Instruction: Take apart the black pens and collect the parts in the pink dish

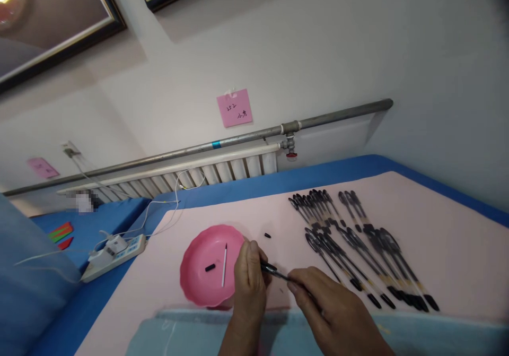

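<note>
- Pen (277,273) is in the air between our two hands, just above the pink sheet (159,271) and to the right of the pink bowl (195,247)
- Our left hand (250,274) wraps the dark, thicker end of the pen, its fingers curled and pressed together
- Our right hand (334,305) pinches the thin shaft between thumb and forefinger; we cannot tell how its other fingers lie
- Inside the bowl we see a white stick (224,268) with a dark tip, and a short black piece (210,267) to its left, the two apart
- A small black cap (268,235) lies on the sheet, beyond our left hand
- On our right, many capped black pens (350,252) lie in slanting, overlapping groups on the sheet
- A light blue cloth (178,337) runs along the near edge, under our forearms
- Over on the left, a white power strip (135,248) holds plugs, and a pink note (234,109) hangs on the wall (318,53) above the pipe (246,136)
</note>
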A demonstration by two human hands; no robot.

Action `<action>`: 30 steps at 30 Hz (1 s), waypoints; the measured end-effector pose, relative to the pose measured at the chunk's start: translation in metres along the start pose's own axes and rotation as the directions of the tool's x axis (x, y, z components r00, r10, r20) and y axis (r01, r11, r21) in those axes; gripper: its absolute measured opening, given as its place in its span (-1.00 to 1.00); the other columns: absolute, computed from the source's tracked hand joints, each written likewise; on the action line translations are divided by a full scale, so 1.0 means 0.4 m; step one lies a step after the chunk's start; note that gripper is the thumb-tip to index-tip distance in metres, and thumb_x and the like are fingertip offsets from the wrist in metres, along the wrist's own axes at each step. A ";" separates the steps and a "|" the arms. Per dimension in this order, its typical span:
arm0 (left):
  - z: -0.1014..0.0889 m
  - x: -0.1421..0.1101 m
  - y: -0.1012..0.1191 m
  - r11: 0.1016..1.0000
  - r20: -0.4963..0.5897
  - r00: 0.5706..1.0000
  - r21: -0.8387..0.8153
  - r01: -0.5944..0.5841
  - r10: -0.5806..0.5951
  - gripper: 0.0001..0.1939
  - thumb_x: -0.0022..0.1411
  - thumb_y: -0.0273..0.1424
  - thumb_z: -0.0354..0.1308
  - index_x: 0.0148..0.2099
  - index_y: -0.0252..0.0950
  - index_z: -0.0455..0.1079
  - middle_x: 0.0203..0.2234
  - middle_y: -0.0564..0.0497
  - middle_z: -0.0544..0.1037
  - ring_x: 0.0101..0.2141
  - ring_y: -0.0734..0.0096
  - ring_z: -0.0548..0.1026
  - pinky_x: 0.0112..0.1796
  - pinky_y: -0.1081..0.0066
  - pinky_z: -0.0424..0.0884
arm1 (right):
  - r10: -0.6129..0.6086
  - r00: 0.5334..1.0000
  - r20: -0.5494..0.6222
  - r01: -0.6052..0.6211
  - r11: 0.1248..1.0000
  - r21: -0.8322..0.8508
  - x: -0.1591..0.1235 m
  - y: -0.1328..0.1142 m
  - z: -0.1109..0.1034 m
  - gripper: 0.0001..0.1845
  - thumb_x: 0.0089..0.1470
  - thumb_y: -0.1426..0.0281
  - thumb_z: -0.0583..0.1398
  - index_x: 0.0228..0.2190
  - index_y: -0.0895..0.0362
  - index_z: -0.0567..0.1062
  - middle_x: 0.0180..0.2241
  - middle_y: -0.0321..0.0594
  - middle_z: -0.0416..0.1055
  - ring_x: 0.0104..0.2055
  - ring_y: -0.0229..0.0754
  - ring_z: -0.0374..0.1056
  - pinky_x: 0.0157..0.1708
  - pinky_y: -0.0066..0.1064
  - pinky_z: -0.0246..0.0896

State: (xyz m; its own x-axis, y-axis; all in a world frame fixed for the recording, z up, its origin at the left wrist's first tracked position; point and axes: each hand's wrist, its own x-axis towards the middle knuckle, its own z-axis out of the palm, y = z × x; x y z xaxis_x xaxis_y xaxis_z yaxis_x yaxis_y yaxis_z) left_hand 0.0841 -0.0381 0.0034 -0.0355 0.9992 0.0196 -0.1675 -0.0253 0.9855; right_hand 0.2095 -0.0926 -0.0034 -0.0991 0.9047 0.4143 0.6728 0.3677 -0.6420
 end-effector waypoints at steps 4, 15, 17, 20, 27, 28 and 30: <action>0.006 0.012 0.008 0.967 0.012 0.992 -0.219 0.128 -0.129 -0.59 0.06 -0.03 0.10 -0.50 -0.27 0.15 -0.76 0.24 0.09 -0.74 0.67 0.04 -0.72 0.62 -0.02 | 0.022 0.999 0.038 -0.026 0.994 0.109 0.006 0.004 0.002 -0.69 0.17 0.46 -0.02 -0.08 0.00 0.34 -0.28 -0.21 0.43 -0.23 -0.20 0.39 -0.26 -0.40 0.31; -0.005 0.016 -0.013 0.898 0.062 0.959 -0.340 0.279 -0.275 -0.59 -0.05 -0.07 0.23 -0.44 -0.37 0.35 -0.75 0.10 0.38 -0.73 0.58 0.30 -0.63 0.55 0.21 | 0.145 0.980 0.139 -0.172 0.964 0.202 0.009 0.020 0.005 -0.77 0.14 0.42 -0.02 -0.21 0.00 0.38 -0.44 -0.30 0.42 -0.42 -0.24 0.38 -0.42 -0.46 0.27; -0.010 0.017 -0.017 0.915 0.087 0.962 -0.296 0.272 -0.258 -0.60 -0.02 -0.07 0.20 -0.41 -0.37 0.37 -0.76 0.09 0.38 -0.73 0.55 0.33 -0.63 0.55 0.20 | 0.266 0.932 0.248 -0.335 0.892 0.303 0.012 0.014 0.002 -0.80 0.13 0.40 -0.02 -0.24 0.02 0.36 -0.57 -0.40 0.34 -0.59 -0.30 0.29 -0.58 -0.52 0.17; -0.013 0.016 -0.015 0.933 0.122 0.957 -0.218 0.285 -0.263 -0.62 0.00 -0.10 0.20 -0.43 -0.38 0.37 -0.77 0.08 0.39 -0.73 0.55 0.33 -0.64 0.56 0.18 | 0.325 0.887 0.328 -0.440 0.809 0.390 0.018 0.004 -0.004 -0.85 0.11 0.39 -0.01 -0.35 0.05 0.36 -0.62 -0.44 0.26 -0.66 -0.36 0.15 -0.66 -0.57 0.04; -0.004 0.011 -0.002 0.933 0.108 0.964 -0.247 0.262 -0.242 -0.61 -0.08 -0.09 0.25 -0.47 -0.35 0.35 -0.78 0.11 0.37 -0.73 0.55 0.33 -0.62 0.55 0.22 | 0.397 0.830 0.392 -0.556 0.532 0.639 0.025 -0.023 0.021 -0.82 0.07 0.27 0.02 -0.47 0.07 0.31 -0.69 -0.52 0.03 -0.73 -0.43 -0.10 -0.72 -0.58 -0.15; -0.003 0.011 -0.002 0.931 0.091 0.966 -0.258 0.257 -0.242 -0.59 -0.09 -0.07 0.25 -0.48 -0.35 0.35 -0.77 0.11 0.36 -0.72 0.55 0.33 -0.62 0.55 0.22 | 0.406 0.822 0.400 -0.565 0.486 0.667 0.025 -0.026 0.028 -0.82 0.05 0.25 0.03 -0.48 0.08 0.29 -0.70 -0.53 0.01 -0.75 -0.44 -0.13 -0.74 -0.58 -0.19; -0.001 0.011 -0.002 0.928 0.064 0.967 -0.271 0.254 -0.246 -0.58 -0.09 -0.06 0.25 -0.48 -0.36 0.34 -0.75 0.11 0.37 -0.72 0.56 0.32 -0.63 0.54 0.22 | 0.428 0.802 0.416 -0.585 0.426 0.690 0.025 -0.030 0.038 -0.79 0.01 0.21 0.05 -0.50 0.08 0.27 -0.70 -0.54 0.01 -0.76 -0.46 -0.16 -0.76 -0.58 -0.25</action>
State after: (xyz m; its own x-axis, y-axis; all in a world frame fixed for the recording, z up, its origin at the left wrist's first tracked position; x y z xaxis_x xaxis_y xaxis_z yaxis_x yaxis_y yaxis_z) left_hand 0.0837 -0.0335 0.0026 0.0698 0.9747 -0.2124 -0.4317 0.2215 0.8744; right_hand 0.1893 -0.0845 -0.0015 -0.0963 0.9728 -0.2107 -0.1619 -0.2242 -0.9610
